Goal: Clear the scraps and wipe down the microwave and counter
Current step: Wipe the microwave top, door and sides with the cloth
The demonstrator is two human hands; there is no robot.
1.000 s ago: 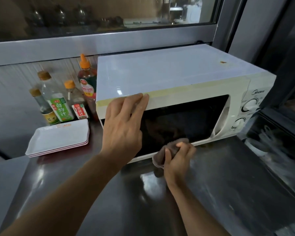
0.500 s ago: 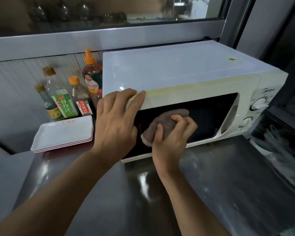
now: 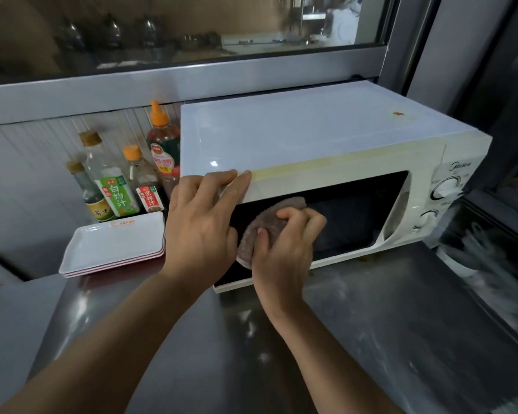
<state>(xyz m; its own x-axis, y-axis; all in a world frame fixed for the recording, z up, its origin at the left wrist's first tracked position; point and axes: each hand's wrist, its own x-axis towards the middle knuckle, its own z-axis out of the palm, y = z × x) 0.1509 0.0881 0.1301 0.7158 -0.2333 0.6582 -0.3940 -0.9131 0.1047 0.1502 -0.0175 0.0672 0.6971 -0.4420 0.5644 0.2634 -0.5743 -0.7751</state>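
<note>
Door wipe: right hand (image 3: 284, 249) clutches cloth (image 3: 263, 231) on microwave (image 3: 311, 135) glass; left hand (image 3: 204, 222), fingers straight, steadies at 9 o'clock. Advise overlapping strokes.

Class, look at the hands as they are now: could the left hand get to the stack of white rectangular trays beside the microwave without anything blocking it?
Probably yes. The left hand rests on the white microwave's front top corner, holding nothing, and the stack of white rectangular trays lies just to its left on the counter, nothing between them.

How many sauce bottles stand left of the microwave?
4: tall orange-nozzle bottle against the microwave; orange-cap bottle; green-label bottle; small dark bottle leftmost. More may hide behind the microwave.
</note>
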